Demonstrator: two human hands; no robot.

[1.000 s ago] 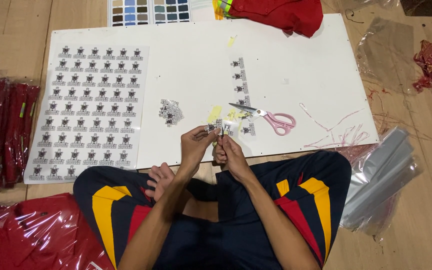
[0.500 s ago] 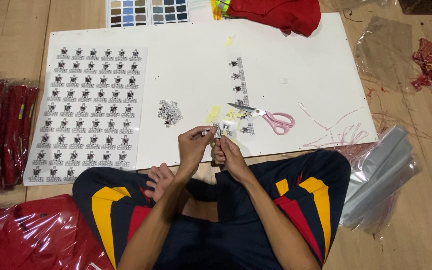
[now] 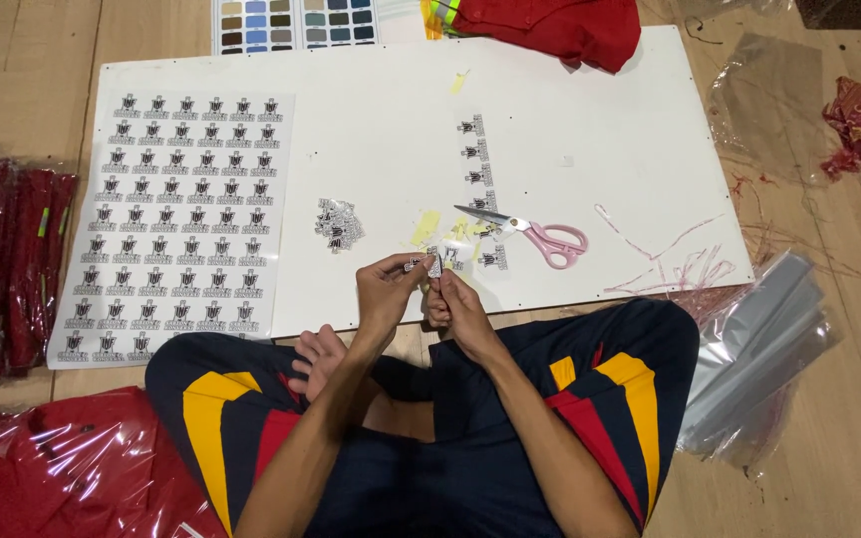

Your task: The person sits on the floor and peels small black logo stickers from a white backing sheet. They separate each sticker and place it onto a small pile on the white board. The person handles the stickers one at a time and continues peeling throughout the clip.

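Seated cross-legged on the floor, at the near edge of a large white flat board point(image 3: 590, 130). Left hand point(image 3: 386, 289) and right hand point(image 3: 455, 304) raised together, both pinching a small cut-out black-and-white sticker point(image 3: 434, 265) between fingertips, just above the board edge. Seemingly peeling the backing, though too small to tell for sure. Just beyond: pink-handled scissors point(image 3: 535, 234), lying untouched, a little heap of cut stickers point(image 3: 339, 223), yellow paper scraps point(image 3: 425, 227). Further left, a full printed sheet of same stickers point(image 3: 181, 219). Next move, by judgement: careful fingernail work to separate the thin layers without tearing.
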